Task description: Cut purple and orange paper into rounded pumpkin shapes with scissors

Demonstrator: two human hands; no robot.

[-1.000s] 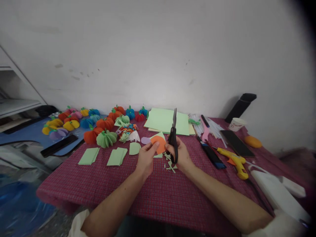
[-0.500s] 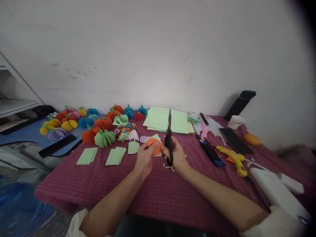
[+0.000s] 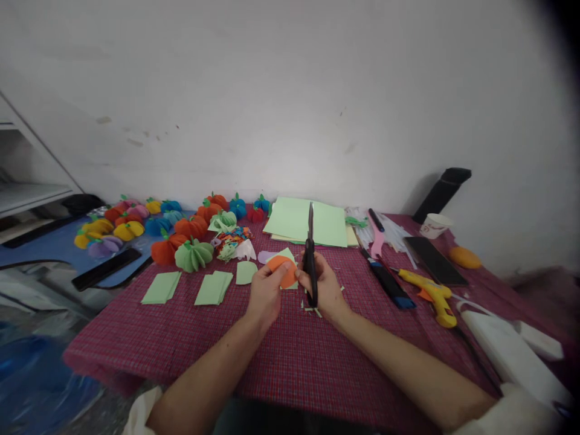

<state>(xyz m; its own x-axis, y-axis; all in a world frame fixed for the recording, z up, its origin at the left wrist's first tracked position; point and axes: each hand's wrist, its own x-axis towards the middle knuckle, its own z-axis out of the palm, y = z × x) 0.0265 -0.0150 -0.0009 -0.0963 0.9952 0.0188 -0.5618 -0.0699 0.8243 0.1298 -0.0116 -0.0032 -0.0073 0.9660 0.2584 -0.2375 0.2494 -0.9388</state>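
Note:
Over the middle of the table, my left hand (image 3: 266,291) pinches an orange paper piece (image 3: 288,277) with a rounded edge. Black scissors (image 3: 310,260) are held in my right hand (image 3: 330,289), blades pointing up and away; its fingertips also reach the orange paper's right edge. A light green sheet (image 3: 287,254) lies partly hidden behind the orange piece. Small green scraps (image 3: 312,312) lie below the scissors. Left of my hands are a rounded green piece (image 3: 245,273) and two stacks of green paper, one nearer (image 3: 212,289) and one farther left (image 3: 160,287).
Paper pumpkins (image 3: 192,226) crowd the back left, beside colourful scraps (image 3: 232,240). Large green sheets (image 3: 317,222) lie against the wall. At right are a yellow glue gun (image 3: 431,292), a dark phone (image 3: 435,261), a paper cup (image 3: 435,226) and a white box (image 3: 507,356).
The whole view has shifted very slightly. Both hands keep nearly the same pose, with the orange paper and scissors still held.

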